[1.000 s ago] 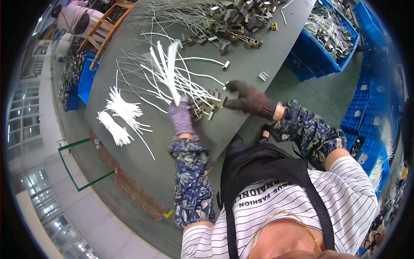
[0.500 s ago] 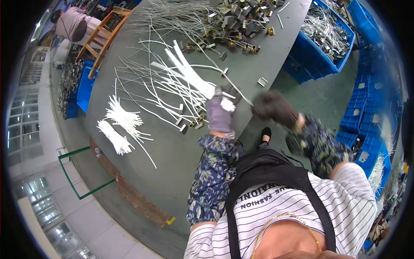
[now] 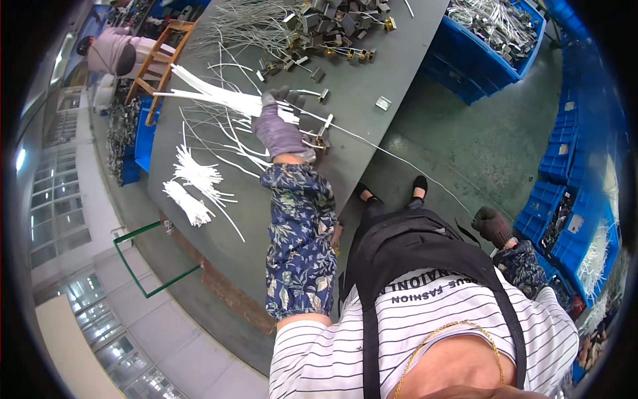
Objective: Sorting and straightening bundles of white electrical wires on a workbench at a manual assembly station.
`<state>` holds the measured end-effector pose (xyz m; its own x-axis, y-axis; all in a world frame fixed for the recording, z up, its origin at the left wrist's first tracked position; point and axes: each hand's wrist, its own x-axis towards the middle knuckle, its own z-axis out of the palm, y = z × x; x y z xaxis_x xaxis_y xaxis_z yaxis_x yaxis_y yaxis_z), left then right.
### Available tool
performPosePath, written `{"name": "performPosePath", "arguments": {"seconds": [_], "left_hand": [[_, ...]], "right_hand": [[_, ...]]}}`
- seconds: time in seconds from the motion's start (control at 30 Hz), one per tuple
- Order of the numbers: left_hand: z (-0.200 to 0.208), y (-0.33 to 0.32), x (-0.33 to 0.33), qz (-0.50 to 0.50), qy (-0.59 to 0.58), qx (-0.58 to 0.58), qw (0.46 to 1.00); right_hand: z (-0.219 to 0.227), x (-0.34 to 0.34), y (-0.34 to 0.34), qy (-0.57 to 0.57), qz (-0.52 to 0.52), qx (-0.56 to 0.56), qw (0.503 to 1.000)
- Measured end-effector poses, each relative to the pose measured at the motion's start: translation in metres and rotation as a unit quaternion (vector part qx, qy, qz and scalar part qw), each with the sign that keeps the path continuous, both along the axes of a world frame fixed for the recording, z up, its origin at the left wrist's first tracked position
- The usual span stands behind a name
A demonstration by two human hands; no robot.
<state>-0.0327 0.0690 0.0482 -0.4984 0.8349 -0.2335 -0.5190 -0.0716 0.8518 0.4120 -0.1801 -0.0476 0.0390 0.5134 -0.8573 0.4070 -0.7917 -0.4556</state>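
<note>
My left hand [image 3: 282, 130], in a grey-purple glove, is closed around a bundle of white tubes [image 3: 222, 98] above the table. From beside that bundle a thin white wire [image 3: 399, 158] runs past the table edge to my right hand [image 3: 493, 227]. The right hand wears a dark brown glove, and its fingers are closed on the wire's end, low at my right side. Under and around my left hand lie loose white wires [image 3: 232, 143] with small metal end pieces [image 3: 321, 141]. Two more bunches of short white tubes [image 3: 197, 169] rest at the table's left.
A heap of wires with grey block-shaped ends [image 3: 345, 26] covers the table's far part. A small metal piece [image 3: 383, 103] lies near the right edge. Blue crates [image 3: 465, 60] stand right of the table. At far left, a person [image 3: 109, 53] works near a wooden ladder [image 3: 159, 63].
My right hand has moved away from the table, down and right, drawing the wire out long. My left hand has shifted left and farther over the table with the tubes.
</note>
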Motion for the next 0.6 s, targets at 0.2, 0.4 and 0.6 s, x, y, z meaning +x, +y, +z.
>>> {"name": "performPosePath", "arguments": {"seconds": [0.2, 0.4, 0.6], "left_hand": [[0.009, 0.002, -0.025, 0.004, 0.005, 0.016, 1.0], [-0.004, -0.014, -0.037, -0.027, 0.063, -0.021, 0.997], [-0.063, -0.089, 0.056, -0.209, 0.057, -0.087, 0.972]], "right_hand": [[-0.012, 0.009, 0.003, 0.035, -0.007, 0.052, 0.998], [-0.01, 0.015, 0.001, 0.051, -0.009, 0.061, 0.997], [0.022, -0.087, 0.065, 0.08, -0.011, 0.046, 0.996]]}}
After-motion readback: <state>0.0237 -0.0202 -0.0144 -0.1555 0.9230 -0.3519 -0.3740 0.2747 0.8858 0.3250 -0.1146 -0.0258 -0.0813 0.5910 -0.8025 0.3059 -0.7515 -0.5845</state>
